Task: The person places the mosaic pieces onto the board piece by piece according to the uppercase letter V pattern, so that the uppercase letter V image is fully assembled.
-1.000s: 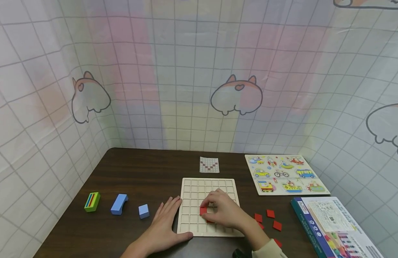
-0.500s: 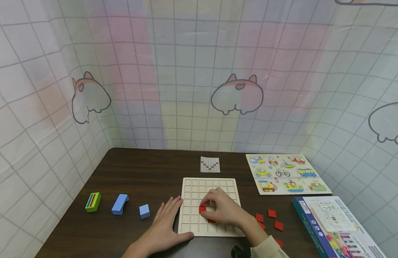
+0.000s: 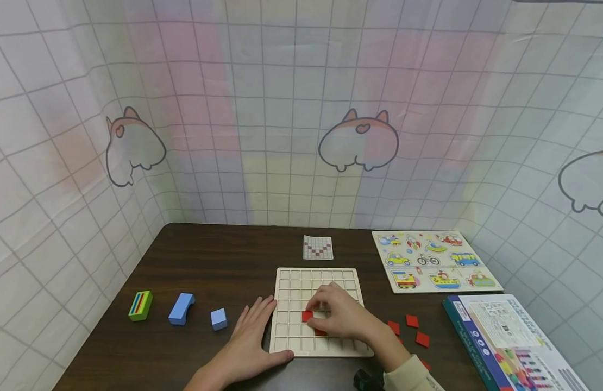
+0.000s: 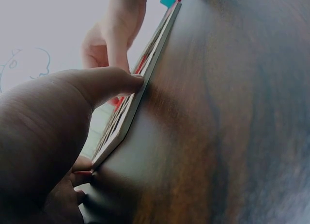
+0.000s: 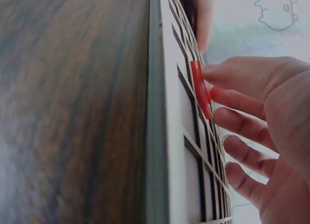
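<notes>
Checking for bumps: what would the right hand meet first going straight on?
The right hand would likely meet the red tile at its fingertips first; beyond, perhaps the left hand, though depth is unclear.

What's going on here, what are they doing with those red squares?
Someone is working on a wooden grid board with both hands. The left hand rests along the board's edge, and the right hand has its thumb and a finger at a red tile on the board. Another red tile sits nearby, partly hidden by that hand. More loose tiles lie on the table to the right, and a little card with reddish squares lies behind the board.
</notes>
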{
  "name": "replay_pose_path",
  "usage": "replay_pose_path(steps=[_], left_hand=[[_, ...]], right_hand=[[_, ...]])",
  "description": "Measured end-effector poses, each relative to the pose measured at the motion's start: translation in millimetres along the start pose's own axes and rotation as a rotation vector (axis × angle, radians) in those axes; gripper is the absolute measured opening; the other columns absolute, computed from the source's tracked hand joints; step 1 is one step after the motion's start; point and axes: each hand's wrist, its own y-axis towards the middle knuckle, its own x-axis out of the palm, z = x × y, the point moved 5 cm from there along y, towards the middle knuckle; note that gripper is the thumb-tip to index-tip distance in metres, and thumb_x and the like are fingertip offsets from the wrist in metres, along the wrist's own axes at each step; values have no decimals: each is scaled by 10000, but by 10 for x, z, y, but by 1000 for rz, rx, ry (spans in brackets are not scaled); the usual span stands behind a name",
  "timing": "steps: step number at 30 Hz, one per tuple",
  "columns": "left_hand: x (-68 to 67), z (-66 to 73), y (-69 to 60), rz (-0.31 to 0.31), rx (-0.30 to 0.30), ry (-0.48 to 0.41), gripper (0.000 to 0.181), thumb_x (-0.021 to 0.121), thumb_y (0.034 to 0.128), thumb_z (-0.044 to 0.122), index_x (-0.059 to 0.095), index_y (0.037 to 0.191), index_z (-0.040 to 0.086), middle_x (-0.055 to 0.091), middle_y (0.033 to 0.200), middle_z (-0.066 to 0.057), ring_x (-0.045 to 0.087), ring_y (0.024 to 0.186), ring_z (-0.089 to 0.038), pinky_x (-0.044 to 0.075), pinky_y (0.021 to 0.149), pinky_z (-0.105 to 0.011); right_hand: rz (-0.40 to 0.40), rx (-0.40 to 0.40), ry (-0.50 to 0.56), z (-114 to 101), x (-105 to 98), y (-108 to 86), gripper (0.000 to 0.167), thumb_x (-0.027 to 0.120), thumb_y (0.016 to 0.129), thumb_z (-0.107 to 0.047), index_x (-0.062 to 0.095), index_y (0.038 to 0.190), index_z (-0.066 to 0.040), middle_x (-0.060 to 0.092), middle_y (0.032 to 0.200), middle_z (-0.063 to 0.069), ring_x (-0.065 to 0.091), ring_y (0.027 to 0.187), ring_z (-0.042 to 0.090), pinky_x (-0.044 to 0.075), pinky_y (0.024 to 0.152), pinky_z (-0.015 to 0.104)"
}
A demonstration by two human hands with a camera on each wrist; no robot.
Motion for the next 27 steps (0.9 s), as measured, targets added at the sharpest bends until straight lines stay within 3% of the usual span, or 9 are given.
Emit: replay_pose_path(steps=[16, 27], left_hand=[[-2, 7, 4, 14, 3, -2, 1255, 859, 795, 777, 357, 1747, 131, 361, 1816, -77, 187, 1740, -374, 99, 1386, -690], [-12, 26, 0, 4, -4, -5, 1254, 861, 803, 760, 341, 1753, 126, 337, 1826, -90, 163, 1746, -381, 97, 1387, -699]], right_hand=[[-3, 5, 22, -1, -187, -295, 249, 879, 967, -337, 819, 1151, -181, 778, 1121, -44, 664, 1074, 187, 572, 985, 373], [12, 35, 35, 83, -315, -482, 254, 869, 983, -349, 801, 1188, -216, 774, 1181, -62, 675, 1095, 178, 606, 972, 397]])
